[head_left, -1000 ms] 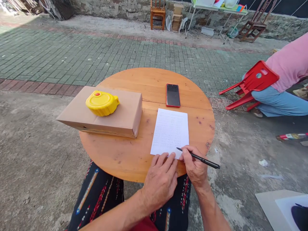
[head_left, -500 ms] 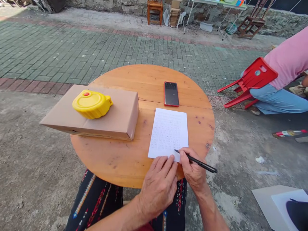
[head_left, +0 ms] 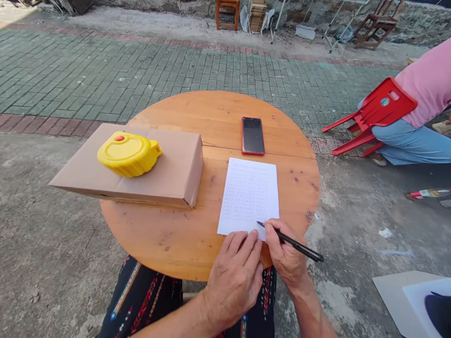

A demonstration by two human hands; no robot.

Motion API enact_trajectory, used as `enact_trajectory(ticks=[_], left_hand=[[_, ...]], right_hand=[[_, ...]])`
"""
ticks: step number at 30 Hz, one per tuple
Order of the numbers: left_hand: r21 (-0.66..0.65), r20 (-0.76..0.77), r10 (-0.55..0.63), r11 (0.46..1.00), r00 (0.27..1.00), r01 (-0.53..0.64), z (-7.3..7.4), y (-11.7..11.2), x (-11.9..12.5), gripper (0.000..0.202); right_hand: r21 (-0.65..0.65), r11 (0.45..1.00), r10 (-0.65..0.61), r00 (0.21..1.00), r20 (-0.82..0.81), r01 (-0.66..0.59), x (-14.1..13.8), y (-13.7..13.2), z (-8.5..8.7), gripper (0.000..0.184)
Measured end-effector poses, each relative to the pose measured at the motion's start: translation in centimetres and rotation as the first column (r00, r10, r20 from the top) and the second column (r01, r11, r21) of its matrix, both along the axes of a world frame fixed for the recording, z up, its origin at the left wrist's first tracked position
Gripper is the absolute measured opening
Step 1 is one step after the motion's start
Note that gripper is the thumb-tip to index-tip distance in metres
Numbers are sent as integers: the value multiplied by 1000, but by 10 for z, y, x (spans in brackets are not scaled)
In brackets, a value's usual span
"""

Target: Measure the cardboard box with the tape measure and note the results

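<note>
A white sheet of paper (head_left: 249, 192) with rows of small handwriting lies on the round wooden table (head_left: 169, 244). The writing is too small to read. My left hand (head_left: 235, 274) rests flat across the sheet's lower edge, its fingers stretched out. Pinched in my right hand (head_left: 287, 256) is a black pen (head_left: 298, 245). Its tip meets the lower right part of the paper, and its back end points down to the right. Beyond the paper lies a phone (head_left: 252, 136) with a red edge, screen up and dark.
A cardboard box (head_left: 172, 164) stands on the table's left side, with a yellow tape-measure-shaped case (head_left: 128, 154) on top. To the right, a person in a pink top (head_left: 428, 87) sits on a red plastic chair (head_left: 389, 103). A bottle (head_left: 428, 193) lies on the ground.
The whole view has shifted slightly, the table looking a little larger. Both hands keep their places at the paper's lower edge, and the pen tip stays at nearly the same spot.
</note>
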State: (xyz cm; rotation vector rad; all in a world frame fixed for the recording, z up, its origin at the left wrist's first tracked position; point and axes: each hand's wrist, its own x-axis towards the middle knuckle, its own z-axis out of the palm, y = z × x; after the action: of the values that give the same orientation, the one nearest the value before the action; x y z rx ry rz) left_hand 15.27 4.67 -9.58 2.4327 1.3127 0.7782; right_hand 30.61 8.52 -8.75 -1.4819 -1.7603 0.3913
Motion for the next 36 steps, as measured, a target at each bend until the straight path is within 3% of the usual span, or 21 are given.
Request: enact_trajectory(ticks=[24,36], left_hand=[[-36,4,-2,999,1000,2,2,1,-1,41],[-20,-7,6,1000,1000,-6,0,0,0,40]], right_hand=[[-38,999,32,1000,0,-32,2,-1,-4,18],[48,996,-72,997,-37,73,3,-6,-10,12]])
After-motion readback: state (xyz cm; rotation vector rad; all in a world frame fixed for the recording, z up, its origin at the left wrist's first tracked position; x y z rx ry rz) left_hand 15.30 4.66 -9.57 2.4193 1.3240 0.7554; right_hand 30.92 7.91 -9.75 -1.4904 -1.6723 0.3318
